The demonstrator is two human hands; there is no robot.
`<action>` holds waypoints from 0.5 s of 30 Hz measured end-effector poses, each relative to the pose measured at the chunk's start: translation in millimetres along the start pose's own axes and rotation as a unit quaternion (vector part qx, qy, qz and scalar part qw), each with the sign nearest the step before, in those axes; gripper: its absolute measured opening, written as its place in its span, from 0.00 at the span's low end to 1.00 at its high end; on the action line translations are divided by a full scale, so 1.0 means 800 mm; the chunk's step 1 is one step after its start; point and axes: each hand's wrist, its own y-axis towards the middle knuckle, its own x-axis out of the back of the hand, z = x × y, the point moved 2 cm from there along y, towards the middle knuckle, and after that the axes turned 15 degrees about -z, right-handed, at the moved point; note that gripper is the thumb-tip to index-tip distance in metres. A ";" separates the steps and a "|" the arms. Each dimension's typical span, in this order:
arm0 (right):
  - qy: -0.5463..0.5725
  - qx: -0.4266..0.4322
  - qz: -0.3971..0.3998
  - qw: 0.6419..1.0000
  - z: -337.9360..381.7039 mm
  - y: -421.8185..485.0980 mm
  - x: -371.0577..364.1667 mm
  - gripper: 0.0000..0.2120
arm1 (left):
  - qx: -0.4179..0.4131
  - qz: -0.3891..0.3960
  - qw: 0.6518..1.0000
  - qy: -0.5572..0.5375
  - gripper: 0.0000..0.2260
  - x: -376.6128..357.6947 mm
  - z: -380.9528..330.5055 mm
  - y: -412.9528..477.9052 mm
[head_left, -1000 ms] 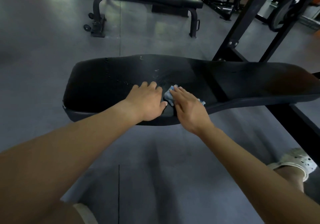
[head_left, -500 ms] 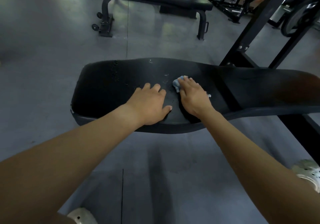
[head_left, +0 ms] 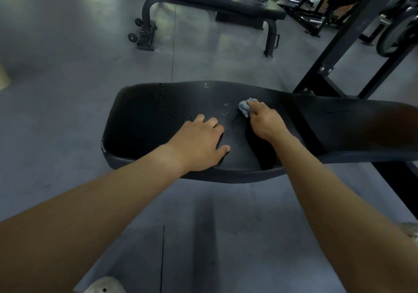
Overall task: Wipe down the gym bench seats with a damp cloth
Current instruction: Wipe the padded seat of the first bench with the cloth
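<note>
A long black padded bench seat [head_left: 144, 120] lies across the middle of the view, with water droplets on its left part and wet streaks near the centre. My right hand [head_left: 265, 122] presses a small bunched light-blue cloth [head_left: 244, 107] onto the pad, fingers curled over it; most of the cloth is hidden under the hand. My left hand [head_left: 201, 142] rests flat on the pad near its front edge, fingers spread and holding nothing.
A second black flat bench [head_left: 210, 1] on metal legs with small wheels stands farther back. A black rack frame [head_left: 325, 66] rises at the right, with more gym machines behind. Grey floor surrounds the bench. My light shoes [head_left: 104, 284] show at the bottom.
My right hand has slid the cloth away from the front edge toward the far side of the pad. My left hand has stayed planted on the pad.
</note>
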 end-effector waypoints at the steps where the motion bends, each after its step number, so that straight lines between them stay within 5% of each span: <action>1: -0.002 0.000 -0.003 1.000 0.011 0.001 -0.003 0.17 | 0.000 -0.001 1.000 0.000 0.26 0.000 0.001 0.000; 8: 0.059 0.125 0.045 0.989 0.046 -0.034 -0.016 0.24 | -0.006 -0.002 1.000 0.003 0.25 0.002 -0.002 0.003; 15: 0.051 -0.047 0.033 0.997 0.013 0.022 -0.009 0.23 | -0.001 0.001 1.000 0.006 0.25 0.002 -0.003 0.002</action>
